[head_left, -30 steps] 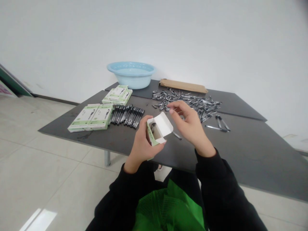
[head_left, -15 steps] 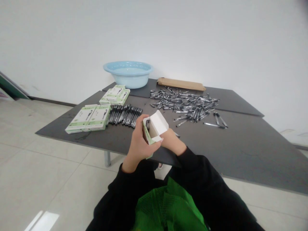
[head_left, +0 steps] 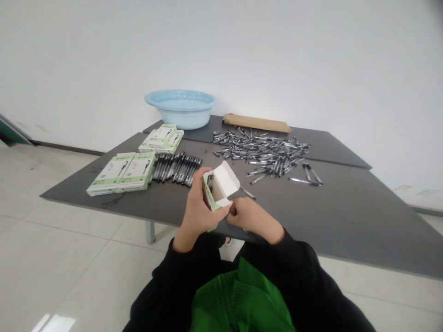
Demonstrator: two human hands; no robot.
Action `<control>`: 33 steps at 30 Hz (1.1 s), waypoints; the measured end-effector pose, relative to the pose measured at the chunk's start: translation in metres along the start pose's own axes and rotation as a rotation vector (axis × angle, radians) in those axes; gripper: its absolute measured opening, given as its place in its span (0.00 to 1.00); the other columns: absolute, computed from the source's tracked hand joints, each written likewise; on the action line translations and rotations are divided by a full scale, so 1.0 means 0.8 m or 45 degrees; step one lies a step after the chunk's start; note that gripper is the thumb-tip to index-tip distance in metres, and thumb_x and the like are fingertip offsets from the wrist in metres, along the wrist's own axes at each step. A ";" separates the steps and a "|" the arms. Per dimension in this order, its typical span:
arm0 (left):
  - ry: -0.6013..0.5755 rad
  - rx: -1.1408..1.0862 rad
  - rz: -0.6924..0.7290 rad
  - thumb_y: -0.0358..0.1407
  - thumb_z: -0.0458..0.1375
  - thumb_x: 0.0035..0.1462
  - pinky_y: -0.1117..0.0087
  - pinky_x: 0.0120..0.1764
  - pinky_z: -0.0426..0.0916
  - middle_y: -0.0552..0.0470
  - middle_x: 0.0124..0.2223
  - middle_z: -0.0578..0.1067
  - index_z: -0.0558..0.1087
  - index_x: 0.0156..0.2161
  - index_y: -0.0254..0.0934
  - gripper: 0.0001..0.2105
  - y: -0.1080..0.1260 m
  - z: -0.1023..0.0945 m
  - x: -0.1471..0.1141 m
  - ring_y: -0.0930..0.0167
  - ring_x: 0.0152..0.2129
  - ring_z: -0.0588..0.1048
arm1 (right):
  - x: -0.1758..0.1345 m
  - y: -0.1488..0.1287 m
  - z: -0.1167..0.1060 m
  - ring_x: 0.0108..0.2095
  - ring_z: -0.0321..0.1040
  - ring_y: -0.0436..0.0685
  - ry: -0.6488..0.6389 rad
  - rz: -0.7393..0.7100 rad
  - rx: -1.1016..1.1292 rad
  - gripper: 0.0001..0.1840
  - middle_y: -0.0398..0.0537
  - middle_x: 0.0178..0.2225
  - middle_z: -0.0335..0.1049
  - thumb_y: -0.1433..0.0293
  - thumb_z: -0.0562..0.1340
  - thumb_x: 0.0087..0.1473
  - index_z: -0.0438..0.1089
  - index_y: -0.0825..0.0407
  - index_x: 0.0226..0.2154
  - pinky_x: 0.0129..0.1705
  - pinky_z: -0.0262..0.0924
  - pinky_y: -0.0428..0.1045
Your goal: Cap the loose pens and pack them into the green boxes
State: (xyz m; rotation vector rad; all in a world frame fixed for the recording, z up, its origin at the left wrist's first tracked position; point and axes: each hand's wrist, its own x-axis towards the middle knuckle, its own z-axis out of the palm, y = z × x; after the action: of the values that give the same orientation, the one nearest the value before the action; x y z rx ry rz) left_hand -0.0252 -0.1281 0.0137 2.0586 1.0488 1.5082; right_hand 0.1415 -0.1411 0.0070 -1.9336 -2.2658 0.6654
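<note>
My left hand is wrapped round a small white and green pen box, held tilted at the table's near edge. The box's white flap stands up, and something dark, apparently pens, shows inside. Just right of the box, my right hand has its fingers curled closed; what they hold, if anything, is hidden. A thin pen-like end peeks out below that hand. One pen lies on the table behind it.
On the dark table lie a heap of pens and a row of pens. Closed pen boxes and stacked boxes sit at left. A blue basin and a brown cardboard piece are at the back.
My right hand has come out from behind the box, toward me and to the right. A pen on the table behind it now shows more. My left hand keeps holding the box.
</note>
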 end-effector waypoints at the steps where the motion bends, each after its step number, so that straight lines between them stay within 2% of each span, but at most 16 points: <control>1: 0.002 0.002 -0.002 0.36 0.64 0.44 0.61 0.52 0.67 0.44 0.54 0.65 0.56 0.58 0.39 0.35 0.001 0.000 0.000 0.61 0.51 0.69 | -0.008 0.008 -0.003 0.28 0.66 0.54 -0.002 -0.006 0.013 0.07 0.50 0.26 0.74 0.69 0.61 0.49 0.72 0.54 0.25 0.29 0.51 0.47; 5: 0.024 -0.006 0.009 0.35 0.65 0.45 0.61 0.52 0.67 0.44 0.54 0.65 0.56 0.58 0.39 0.35 0.003 -0.001 -0.001 0.61 0.51 0.69 | -0.034 0.035 -0.028 0.24 0.63 0.53 0.188 0.013 0.129 0.06 0.46 0.22 0.70 0.70 0.60 0.47 0.67 0.52 0.21 0.28 0.50 0.48; 9: 0.025 -0.011 -0.025 0.36 0.65 0.45 0.61 0.51 0.67 0.44 0.54 0.65 0.56 0.58 0.39 0.35 0.003 -0.001 -0.001 0.61 0.51 0.69 | -0.056 0.041 -0.070 0.19 0.58 0.49 0.450 -0.038 0.475 0.08 0.39 0.17 0.61 0.69 0.58 0.51 0.62 0.50 0.22 0.23 0.49 0.46; 12: 0.017 -0.015 -0.026 0.35 0.65 0.45 0.61 0.52 0.67 0.44 0.55 0.65 0.56 0.58 0.39 0.35 0.002 -0.002 -0.002 0.61 0.51 0.69 | -0.069 0.029 -0.097 0.16 0.56 0.48 0.667 -0.193 0.821 0.08 0.36 0.16 0.60 0.67 0.58 0.54 0.63 0.50 0.25 0.20 0.50 0.45; 14: 0.014 -0.024 -0.027 0.35 0.65 0.45 0.62 0.51 0.68 0.44 0.55 0.65 0.56 0.58 0.40 0.35 0.001 -0.002 -0.002 0.62 0.50 0.70 | -0.072 0.013 -0.109 0.16 0.58 0.49 0.889 -0.339 0.970 0.08 0.37 0.18 0.62 0.65 0.59 0.56 0.64 0.49 0.27 0.20 0.54 0.46; 16: 0.009 -0.035 -0.028 0.36 0.65 0.45 0.62 0.50 0.68 0.44 0.54 0.65 0.56 0.58 0.40 0.36 0.001 -0.002 -0.003 0.62 0.49 0.70 | -0.071 -0.006 -0.116 0.18 0.59 0.49 1.105 -0.485 1.040 0.08 0.39 0.20 0.64 0.64 0.59 0.58 0.65 0.49 0.29 0.22 0.58 0.46; 18: 0.004 -0.031 -0.018 0.35 0.65 0.45 0.62 0.51 0.68 0.44 0.55 0.65 0.56 0.58 0.40 0.35 0.001 -0.002 -0.002 0.62 0.49 0.70 | -0.066 -0.027 -0.120 0.21 0.62 0.50 1.215 -0.582 1.016 0.07 0.40 0.23 0.65 0.63 0.59 0.60 0.66 0.48 0.32 0.25 0.61 0.48; 22: 0.007 -0.013 0.014 0.36 0.65 0.46 0.60 0.53 0.66 0.44 0.55 0.65 0.56 0.58 0.39 0.35 0.001 -0.001 -0.001 0.61 0.51 0.69 | -0.053 -0.058 -0.123 0.31 0.66 0.54 1.179 -0.700 0.677 0.05 0.44 0.29 0.67 0.65 0.59 0.59 0.68 0.48 0.34 0.36 0.65 0.52; 25: 0.016 -0.022 0.001 0.37 0.65 0.45 0.59 0.52 0.67 0.44 0.54 0.66 0.56 0.58 0.39 0.36 0.002 -0.001 -0.001 0.60 0.50 0.69 | -0.041 -0.067 -0.121 0.38 0.65 0.57 1.095 -0.769 0.426 0.04 0.46 0.32 0.66 0.68 0.59 0.58 0.69 0.48 0.33 0.44 0.63 0.55; 28: 0.018 -0.056 -0.011 0.37 0.64 0.45 0.60 0.50 0.68 0.45 0.53 0.66 0.56 0.58 0.39 0.35 0.003 -0.001 -0.002 0.61 0.48 0.70 | -0.031 -0.066 -0.114 0.43 0.63 0.60 1.002 -0.788 0.306 0.04 0.49 0.37 0.65 0.70 0.59 0.57 0.70 0.49 0.32 0.48 0.60 0.58; 33: 0.010 -0.083 -0.050 0.36 0.64 0.45 0.61 0.49 0.69 0.46 0.52 0.66 0.56 0.59 0.40 0.36 0.002 0.000 -0.004 0.63 0.46 0.71 | -0.021 -0.058 -0.098 0.47 0.61 0.63 0.823 -0.704 0.210 0.04 0.52 0.44 0.64 0.69 0.61 0.56 0.72 0.49 0.32 0.51 0.58 0.61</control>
State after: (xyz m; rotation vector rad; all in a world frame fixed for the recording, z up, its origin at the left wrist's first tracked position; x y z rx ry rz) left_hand -0.0250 -0.1311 0.0126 1.9780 1.0232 1.5126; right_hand 0.1286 -0.1416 0.0989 -1.1234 -2.0695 0.1193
